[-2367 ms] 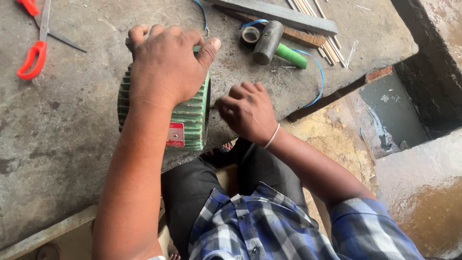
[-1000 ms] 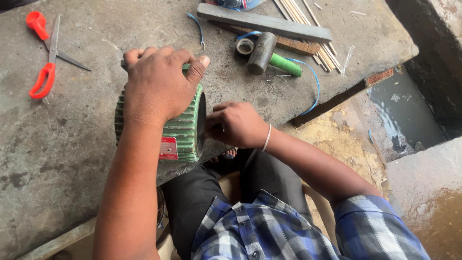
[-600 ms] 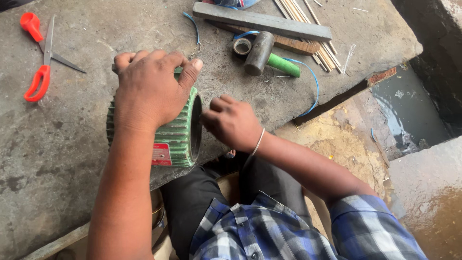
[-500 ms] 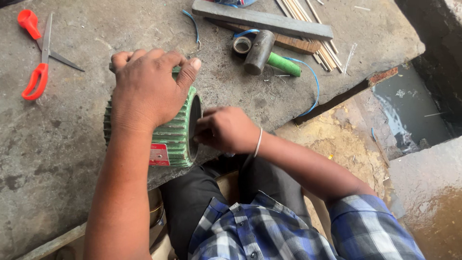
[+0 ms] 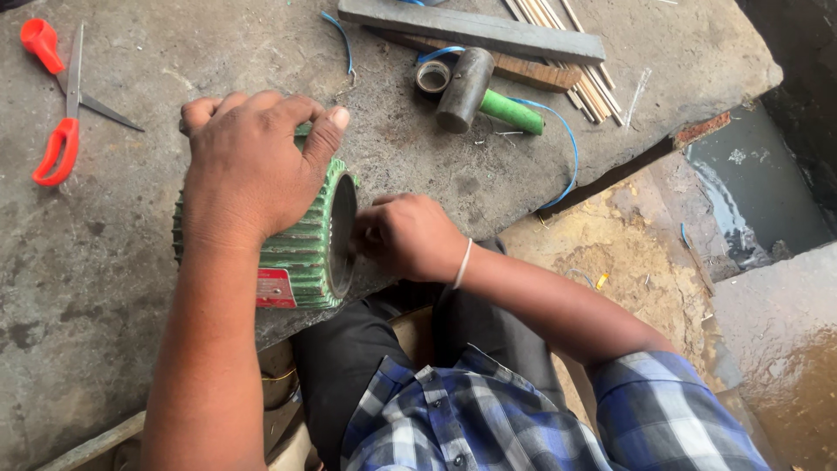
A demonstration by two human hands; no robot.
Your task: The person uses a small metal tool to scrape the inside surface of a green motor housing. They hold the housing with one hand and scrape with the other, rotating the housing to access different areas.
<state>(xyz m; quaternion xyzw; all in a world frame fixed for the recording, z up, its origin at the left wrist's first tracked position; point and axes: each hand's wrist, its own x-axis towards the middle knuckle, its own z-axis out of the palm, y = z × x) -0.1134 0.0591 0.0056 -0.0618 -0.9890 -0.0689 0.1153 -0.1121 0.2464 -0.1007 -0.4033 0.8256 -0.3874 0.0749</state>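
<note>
Far left on the grey stone slab [image 5: 131, 288] lie orange-handled scissors [image 5: 61, 105], blades apart. Next, the left hand [image 5: 253, 166] is spread flat over the top of a green ribbed cylindrical motor casing [image 5: 301, 257], pressing on it. The casing lies on its side near the slab's front edge, long axis running left to right, open end facing right. The right hand [image 5: 405, 235] is curled at that opening; what its fingertips pinch cannot be told. Farther right lie a green-handled mallet [image 5: 475, 92] and a grey flat bar [image 5: 471, 28].
</note>
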